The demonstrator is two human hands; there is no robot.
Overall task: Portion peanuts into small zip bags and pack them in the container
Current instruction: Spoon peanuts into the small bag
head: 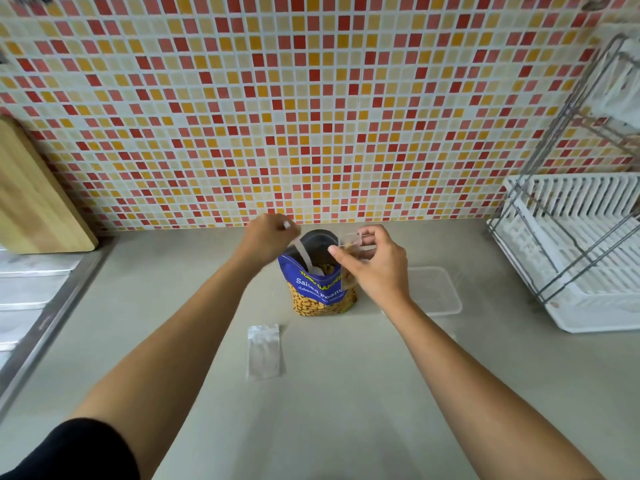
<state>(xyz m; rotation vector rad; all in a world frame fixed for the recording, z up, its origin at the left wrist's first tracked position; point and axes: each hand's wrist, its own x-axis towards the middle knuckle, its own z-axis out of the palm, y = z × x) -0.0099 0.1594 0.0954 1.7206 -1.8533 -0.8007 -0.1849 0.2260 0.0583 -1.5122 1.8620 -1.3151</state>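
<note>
Empty zip bags (pixel 264 351) nearest; left fingers (pixel 273 225) around spoon (pixel 304 256), right fingers (pixel 349 252) pinching small bag (pixel 349 268).

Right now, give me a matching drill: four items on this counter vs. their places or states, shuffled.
Items:
1. peanut bag
2. clear container
3. empty zip bags
4. cutting board

Places/states:
A. leaning on the tiled wall, far left
B. lying flat, nearest the camera
C. standing open, spoon inside
D. empty, behind the right hand

Pairs: 1-C, 2-D, 3-B, 4-A
</note>
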